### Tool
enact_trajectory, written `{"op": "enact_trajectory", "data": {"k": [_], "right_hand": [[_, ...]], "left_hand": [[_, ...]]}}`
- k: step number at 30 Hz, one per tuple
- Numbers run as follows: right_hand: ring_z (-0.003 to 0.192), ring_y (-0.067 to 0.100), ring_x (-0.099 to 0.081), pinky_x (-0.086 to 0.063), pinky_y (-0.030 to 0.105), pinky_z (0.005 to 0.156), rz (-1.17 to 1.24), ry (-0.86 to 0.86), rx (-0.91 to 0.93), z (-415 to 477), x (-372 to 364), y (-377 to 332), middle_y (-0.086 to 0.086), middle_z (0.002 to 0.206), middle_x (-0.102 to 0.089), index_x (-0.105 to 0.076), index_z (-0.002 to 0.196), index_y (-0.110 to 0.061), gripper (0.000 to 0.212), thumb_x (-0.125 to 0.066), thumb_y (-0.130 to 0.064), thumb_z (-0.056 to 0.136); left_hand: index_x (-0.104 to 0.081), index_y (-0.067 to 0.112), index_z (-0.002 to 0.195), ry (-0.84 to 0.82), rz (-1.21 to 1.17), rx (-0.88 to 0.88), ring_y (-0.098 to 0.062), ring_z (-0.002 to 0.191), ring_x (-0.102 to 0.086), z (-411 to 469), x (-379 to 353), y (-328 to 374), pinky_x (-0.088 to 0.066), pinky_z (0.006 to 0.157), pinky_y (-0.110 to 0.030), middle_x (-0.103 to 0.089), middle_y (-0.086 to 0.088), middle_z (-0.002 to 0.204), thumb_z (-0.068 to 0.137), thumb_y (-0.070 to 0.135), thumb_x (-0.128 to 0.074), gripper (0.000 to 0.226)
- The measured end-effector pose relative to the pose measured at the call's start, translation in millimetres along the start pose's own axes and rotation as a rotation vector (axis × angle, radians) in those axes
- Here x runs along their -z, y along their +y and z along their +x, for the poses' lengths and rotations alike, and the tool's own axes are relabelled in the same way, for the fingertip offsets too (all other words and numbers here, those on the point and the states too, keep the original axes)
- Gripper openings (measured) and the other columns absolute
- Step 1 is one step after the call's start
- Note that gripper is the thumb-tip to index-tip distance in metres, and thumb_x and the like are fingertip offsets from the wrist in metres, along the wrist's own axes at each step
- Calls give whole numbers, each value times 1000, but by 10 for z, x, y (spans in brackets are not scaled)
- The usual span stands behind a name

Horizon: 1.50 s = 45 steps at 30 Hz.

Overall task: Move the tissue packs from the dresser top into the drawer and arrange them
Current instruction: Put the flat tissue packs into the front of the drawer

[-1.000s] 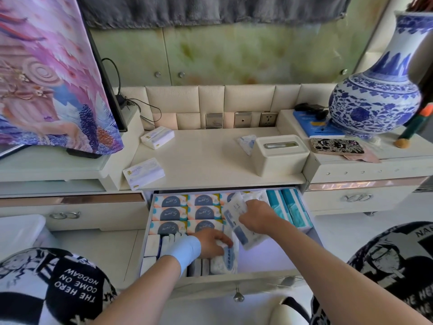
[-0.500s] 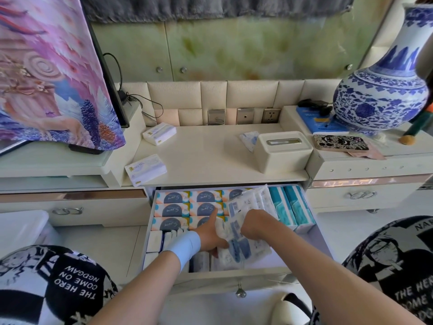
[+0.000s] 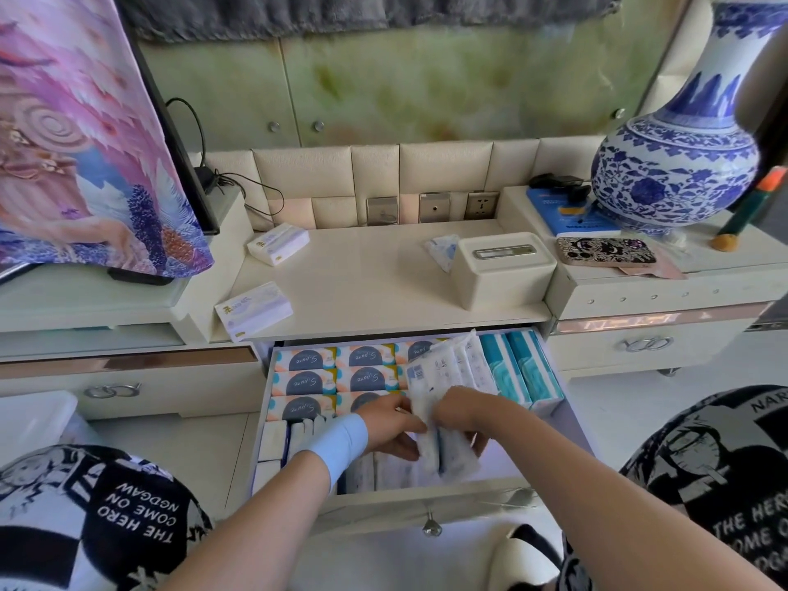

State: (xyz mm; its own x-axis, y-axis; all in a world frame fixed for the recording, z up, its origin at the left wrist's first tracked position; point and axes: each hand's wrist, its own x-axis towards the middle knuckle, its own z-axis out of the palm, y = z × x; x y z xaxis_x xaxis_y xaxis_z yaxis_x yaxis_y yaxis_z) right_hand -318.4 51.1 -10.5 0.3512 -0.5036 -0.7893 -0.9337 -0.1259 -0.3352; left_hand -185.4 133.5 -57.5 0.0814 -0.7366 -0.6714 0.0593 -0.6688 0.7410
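I'm seeing both hands meeting over the open drawer [image 3: 426, 503]; the left hand [image 3: 390, 428] and right hand [image 3: 462, 413] are hiding much of the white pack [image 3: 430, 445] between them, and its print is blurring; its long axis is running front to back, tilted up on edge; fingers of both hands are clamping its sides; two more packs [image 3: 253, 309] are lying flat on the table [image 3: 375, 283].

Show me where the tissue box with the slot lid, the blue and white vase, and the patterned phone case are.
tissue box [image 3: 503, 275]: head view, front wall of the box.
vase [image 3: 673, 181]: head view, middle of its round belly.
phone case [image 3: 605, 251]: head view, centre of its patterned back.
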Motion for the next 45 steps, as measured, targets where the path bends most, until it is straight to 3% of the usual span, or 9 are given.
{"op": "enact_trajectory", "data": {"k": [5, 8, 13, 19, 25, 35, 38, 41, 45], "right_hand": [[95, 32, -64, -58, 43, 72, 235, 0, 33, 89, -77, 87, 11, 110, -65, -58, 117, -14, 61, -58, -64, 82], [92, 31, -65, -59, 38, 65, -23, 131, 62, 129, -90, 133, 12, 111, -60, -53, 123, -6, 53, -69, -39, 85], [98, 24, -59, -52, 36, 93, -459, 192, 88, 137, 44, 179, 7, 106, -59, -53, 121, -10, 42, -67, -24, 84], [103, 24, -60, -47, 33, 87, -550, 297, 90, 251, 84, 326, 7, 112, -61, -54, 119, -10, 31, -58, -15, 89], [108, 28, -62, -52, 39, 95, -538, 217, 94, 397, 71, 297, 11, 119, -61, -53, 125, -9, 43, -62, -18, 83], [117, 28, -56, -48, 37, 100, -439, 187, 96, 702, -428, 10, 12, 130, -57, -50, 137, -9, 57, -66, -32, 87], [121, 26, -56, -48, 35, 99, -244, 201, 155, 784, -654, -77, 9, 133, -57, -48, 141, -15, 57, -61, -30, 88], [101, 22, -62, -51, 33, 84, -58, 160, 216, 842, -875, -188, 8, 114, -66, -63, 120, -15, 41, -63, -38, 85], [102, 27, -66, -59, 38, 77, 282, -108, 187, 776, -903, -271, 11, 118, -65, -56, 127, -15, 44, -68, -29, 87]], "left_hand": [[-59, 11, 125, -107, 107, 9, -23, 101, -71, 34, 54, -13, -58, 82, -33, -68, -9, 121, 89, -9, -52, 42], [-64, 19, 120, -62, 405, -44, -15, 107, -68, 28, 63, -2, -51, 81, -25, -70, 1, 119, 91, -7, -43, 44], [-63, 32, 128, -4, 1192, -106, -25, 131, -48, 68, -123, -25, -39, 106, -31, -48, 4, 146, 91, -3, -35, 58], [-37, 34, 150, -275, 1627, -12, -27, 147, -24, 406, -298, -309, -24, 119, -42, -23, 0, 162, 98, 19, -47, 55], [-27, 38, 152, -264, 2021, -61, -33, 149, -11, 588, -209, -393, -7, 121, -47, -18, -8, 162, 97, 38, -46, 58], [-54, 14, 136, 114, 1828, -71, -31, 139, -25, 265, 260, -213, -17, 114, -42, -35, -10, 151, 93, 32, -47, 47], [-52, 12, 136, 136, 1687, -65, -31, 138, -27, 174, 409, -288, -17, 117, -41, -37, -9, 147, 92, 33, -47, 49], [-60, 23, 126, 145, 1531, -105, -31, 127, -37, 95, 549, -354, -31, 108, -40, -45, -7, 136, 83, 46, -50, 49], [-64, 27, 118, 234, 1380, -253, -24, 119, -48, -42, 700, -348, -40, 98, -35, -54, -1, 124, 94, 32, -54, 26]]}}
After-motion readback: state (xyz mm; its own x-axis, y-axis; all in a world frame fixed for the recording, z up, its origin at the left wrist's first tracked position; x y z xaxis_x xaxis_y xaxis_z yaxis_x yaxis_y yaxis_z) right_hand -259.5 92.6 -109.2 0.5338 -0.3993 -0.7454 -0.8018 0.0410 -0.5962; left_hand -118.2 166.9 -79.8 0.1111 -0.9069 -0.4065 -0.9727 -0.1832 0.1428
